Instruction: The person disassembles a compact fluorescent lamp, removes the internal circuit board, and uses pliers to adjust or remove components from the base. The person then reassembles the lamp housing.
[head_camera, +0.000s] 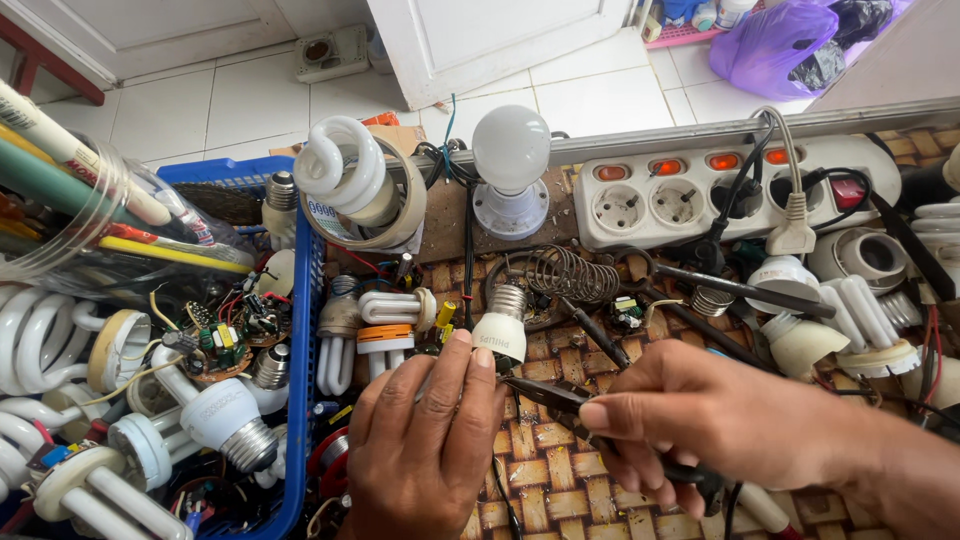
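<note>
My left hand (425, 440) rests on the woven mat, its fingertips on the white base of a small lamp (500, 330) with a metal screw cap pointing away from me. My right hand (700, 415) grips dark pliers (545, 393) whose tips point left toward that lamp base, close under my left fingers. What the tips pinch is hidden.
A blue basket (305, 300) at the left holds several spiral and tube lamps and circuit boards. A white power strip (700, 195) with plugs lies at the back. A round bulb (511, 165), a soldering iron stand coil (565, 272) and more lamp parts crowd the mat.
</note>
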